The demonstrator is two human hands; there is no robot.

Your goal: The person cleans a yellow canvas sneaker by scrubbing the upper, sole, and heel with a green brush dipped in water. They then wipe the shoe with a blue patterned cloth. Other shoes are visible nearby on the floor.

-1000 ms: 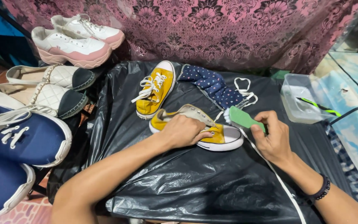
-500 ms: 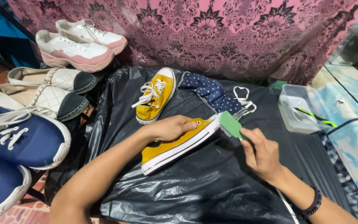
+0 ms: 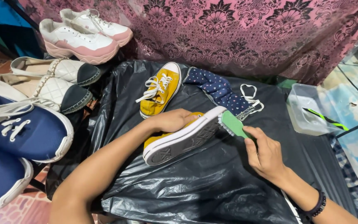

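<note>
The left hand point(image 3: 172, 120) grips the yellow shoe point(image 3: 179, 139) tilted on the black sheet point(image 3: 212, 186), sole turned outward, so the brush point(image 3: 233, 125) held in the right hand point(image 3: 266, 155) reaches its toe edge.

Pink patterned cloth point(image 3: 237, 37) hangs behind; reddish tiled floor point(image 3: 5, 215) below.

A shoe point(image 3: 183, 139) lies tipped on its side in the middle of the plastic sheet point(image 3: 195, 191), with the left hand point(image 3: 172, 120) on it and a brush point(image 3: 233, 124) touching its toe end on the right, held by the right hand point(image 3: 266, 155). Behind it lies a second shoe point(image 3: 160, 89), and a cloth point(image 3: 220, 89) lies right of that one. More shoes point(image 3: 34, 99) sit off to the left of the sheet, and a tub point(image 3: 307, 110) sits to the right.
</note>
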